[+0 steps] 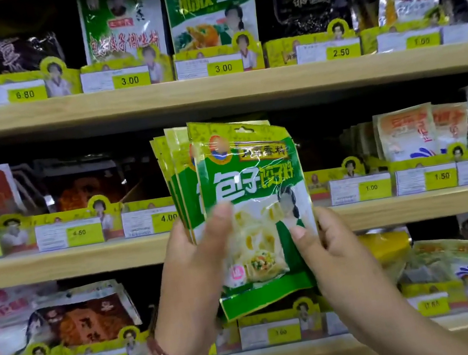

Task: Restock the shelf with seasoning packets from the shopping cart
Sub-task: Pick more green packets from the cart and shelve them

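I hold a fanned stack of green and white seasoning packets (252, 192) upright in front of the middle shelf (84, 260). My left hand (192, 266) grips the stack from its left side, thumb across the front packet. My right hand (330, 251) pinches the front packet at its lower right edge, thumb on the face. Behind the stack lies a dark gap on the middle shelf. The shopping cart is out of view.
Three wooden shelves carry rows of seasoning bags behind yellow price-tag strips. The upper shelf (211, 90) holds green packets (211, 12). White and orange bags (406, 134) stand at the middle right. Red bags (88, 315) fill the lower shelf's left.
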